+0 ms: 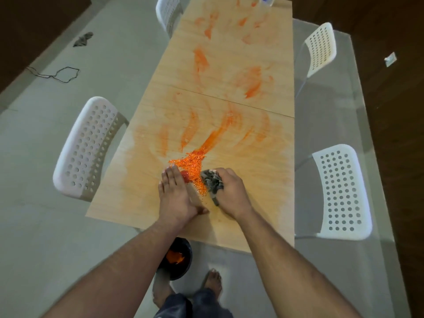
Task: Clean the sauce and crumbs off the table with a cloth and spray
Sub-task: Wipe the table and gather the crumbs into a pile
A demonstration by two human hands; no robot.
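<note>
A long wooden table (252, 180) is smeared with orange sauce streaks (252, 86) along its length. A pile of orange crumbs (190, 165) lies near the front, between my hands. My right hand (231, 191) grips a bunched grey cloth (212, 181) at the pile's right side. My left hand (175, 195) stands on its edge with straight fingers against the pile's left side, and its palm looks red with sauce. A spray bottle (267, 0) stands at the table's far end, mostly cut off by the frame.
Under the near table edge, a black bin (181, 260) on the floor holds orange crumbs. White perforated chairs stand at the left (85, 148) and right (339, 191), with two more farther back. My bare feet are by the bin. A rag (83, 39) and a cord (57, 74) lie on the floor at left.
</note>
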